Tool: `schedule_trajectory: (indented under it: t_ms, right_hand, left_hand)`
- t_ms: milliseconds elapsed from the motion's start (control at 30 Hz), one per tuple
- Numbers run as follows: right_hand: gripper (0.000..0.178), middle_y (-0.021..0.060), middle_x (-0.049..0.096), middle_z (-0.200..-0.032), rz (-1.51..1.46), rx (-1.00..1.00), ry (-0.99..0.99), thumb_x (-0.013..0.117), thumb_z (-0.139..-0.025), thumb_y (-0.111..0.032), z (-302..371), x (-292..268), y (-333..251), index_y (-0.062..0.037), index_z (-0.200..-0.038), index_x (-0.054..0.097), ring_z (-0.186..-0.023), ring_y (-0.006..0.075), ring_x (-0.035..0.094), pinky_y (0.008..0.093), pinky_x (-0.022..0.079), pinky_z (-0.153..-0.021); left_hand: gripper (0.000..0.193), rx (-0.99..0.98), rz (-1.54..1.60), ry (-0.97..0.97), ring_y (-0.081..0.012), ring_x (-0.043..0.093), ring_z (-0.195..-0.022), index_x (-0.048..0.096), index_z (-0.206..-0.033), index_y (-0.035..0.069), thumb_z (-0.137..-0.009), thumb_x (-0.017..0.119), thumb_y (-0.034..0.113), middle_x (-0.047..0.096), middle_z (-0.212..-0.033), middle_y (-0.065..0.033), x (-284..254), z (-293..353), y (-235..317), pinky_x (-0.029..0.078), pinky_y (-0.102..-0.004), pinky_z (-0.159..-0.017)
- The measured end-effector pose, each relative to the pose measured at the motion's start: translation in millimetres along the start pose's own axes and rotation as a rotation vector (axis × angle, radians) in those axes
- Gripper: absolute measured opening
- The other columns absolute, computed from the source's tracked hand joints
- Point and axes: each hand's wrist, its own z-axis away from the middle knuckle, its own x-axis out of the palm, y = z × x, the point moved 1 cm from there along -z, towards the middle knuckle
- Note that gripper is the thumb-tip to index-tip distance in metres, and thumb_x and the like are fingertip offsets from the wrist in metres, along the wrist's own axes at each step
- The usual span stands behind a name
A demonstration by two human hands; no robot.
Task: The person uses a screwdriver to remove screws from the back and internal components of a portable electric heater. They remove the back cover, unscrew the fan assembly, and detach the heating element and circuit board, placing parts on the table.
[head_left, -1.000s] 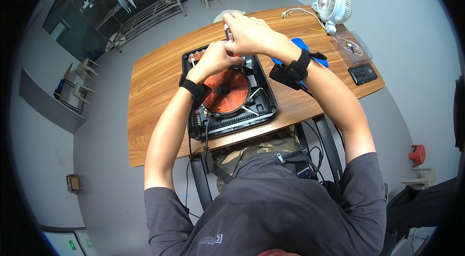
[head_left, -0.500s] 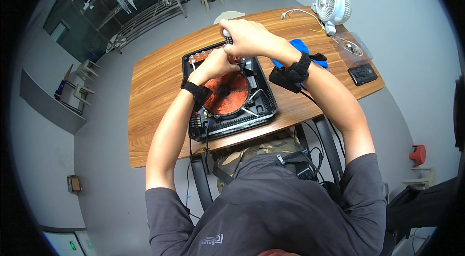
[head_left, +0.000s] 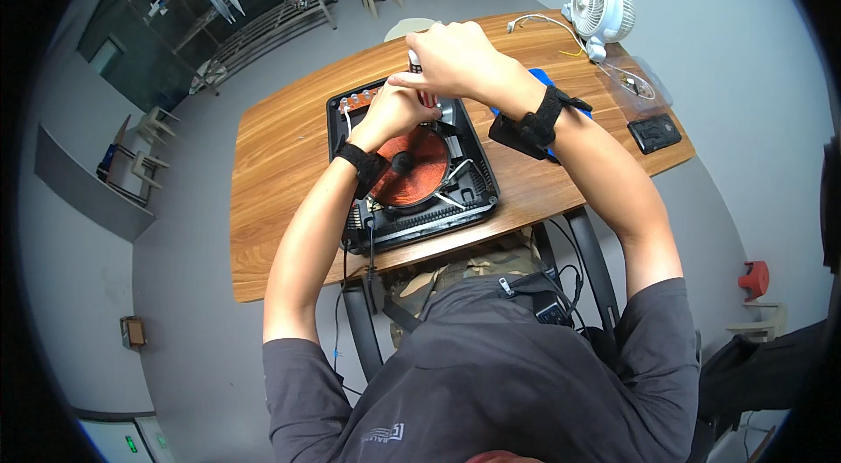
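Note:
An opened induction cooker (head_left: 487, 167) lies on the wooden table, its round copper coil (head_left: 419, 172) exposed in the black casing. My right hand (head_left: 457, 60) is closed around a screwdriver (head_left: 414, 65) with a white and black handle, held upright over the far part of the casing. Just below it, my left hand (head_left: 399, 115) reaches in beside the coil, its fingers closed near the screwdriver's lower end. The tip is hidden behind my fingers, and I cannot make out what it touches. A row of small parts on an orange board (head_left: 357, 101) shows left of my left hand.
A blue cloth-like item (head_left: 543, 77) lies partly under my right wrist. At the table's right are a white fan (head_left: 601, 7), a clear plastic bag (head_left: 638, 84) and a black phone-like device (head_left: 654, 135). A cable (head_left: 371, 253) hangs over the near edge from the casing.
My right hand has turned around the screwdriver and shifted slightly right, its thumb now lying across the handle. The left hand has moved slightly right and stays low by the coil.

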Motion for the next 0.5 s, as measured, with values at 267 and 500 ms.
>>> schedule_trajectory:
  t_ms: [267, 500]
  right_hand:
    - [0.052, 0.0214, 0.069, -0.104, -0.165, -0.067, 0.202, 0.073, -0.081, -0.041, -5.4, 29.0, 15.8, -0.0014, -0.113, 0.060, -0.098, 0.0401, 0.069, 0.0465, 0.057, -0.083]
    - [0.042, 0.0245, 0.067, -0.106, -0.278, -0.078, 0.267, 0.072, -0.082, -0.026, -14.5, 39.8, 14.0, 0.0025, -0.108, 0.057, -0.101, 0.0438, 0.066, 0.0481, 0.056, -0.084]
  left_hand:
    - [0.045, -0.138, -0.085, -0.076, -0.0321, 0.073, -0.085, 0.071, -0.096, 0.000, -0.071, 0.089, 0.032, 0.075, -0.089, -0.0165, -1.6, -5.9, 6.8, 0.057, -0.0418, -0.079]
    - [0.036, -0.140, -0.070, -0.008, -0.0246, 0.071, -0.078, 0.070, -0.087, 0.001, -0.073, 0.090, 0.028, 0.073, -0.082, -0.0113, -2.7, -2.8, 3.6, 0.056, -0.0370, -0.073]
